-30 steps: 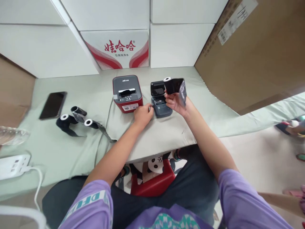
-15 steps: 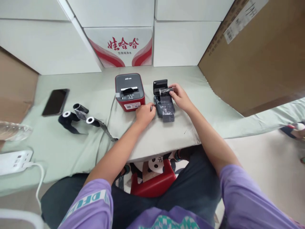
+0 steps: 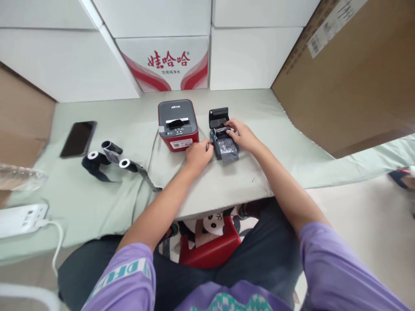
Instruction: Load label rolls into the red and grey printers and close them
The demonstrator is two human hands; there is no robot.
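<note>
Right then, my left hand (image 3: pixel 197 154) sat curled against the left side of the small grey printer (image 3: pixel 223 144), fingers bent and bracing its casing rather than gripping round it. My right hand (image 3: pixel 241 134) lay over the printer's open bay with fingers half bent, pressing on the dark roll (image 3: pixel 220 129) that lay across the bay. The roll's long axis ran left to right, crosswise to the printer, and its loose strip trailed toward me over the front of the body. The printer's lid (image 3: pixel 218 116) stood tilted up at the back, so the machine opened toward me, its long axis running away from me.

The printer stood near the middle of the green cloth table (image 3: pixel 227 190), just beside the red printer (image 3: pixel 177 125) on its left; my left hand filled the gap between them. To the right the cloth was bare as far as the big brown carton (image 3: pixel 350 82). White boxes (image 3: pixel 253 56) walled the back edge. Spare rolls (image 3: pixel 106 157) and a phone (image 3: pixel 78 138) lay well off to the left, and a power strip (image 3: pixel 21 219) lay near the left front edge.
</note>
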